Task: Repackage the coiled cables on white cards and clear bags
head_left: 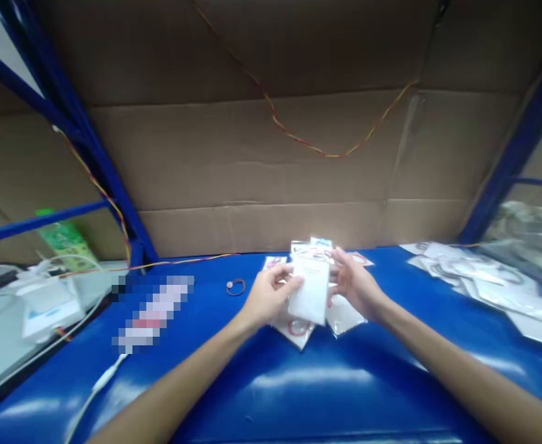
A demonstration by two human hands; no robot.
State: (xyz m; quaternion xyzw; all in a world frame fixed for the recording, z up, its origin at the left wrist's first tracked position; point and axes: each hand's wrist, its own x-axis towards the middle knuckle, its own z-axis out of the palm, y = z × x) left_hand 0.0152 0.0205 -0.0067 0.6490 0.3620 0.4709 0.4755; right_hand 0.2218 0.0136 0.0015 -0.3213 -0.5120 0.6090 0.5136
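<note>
Forearms (192, 373) extend toward the packet pile (298, 332). Above it, the left hand (267, 295) clamps the white packet (308, 297); the right hand's (357, 282) grip cannot be determined. Apparent step: handling; next move likely requires edge support.

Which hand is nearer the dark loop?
Left. The left hand is just right of the dark loop; the right hand is farther right, beyond the white packet.

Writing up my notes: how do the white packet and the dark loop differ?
The white packet is rectangular; the dark loop is a thin ring. The packet looks larger than the loop. The left hand holds the packet, while the loop lies untouched on the blue surface.
</note>
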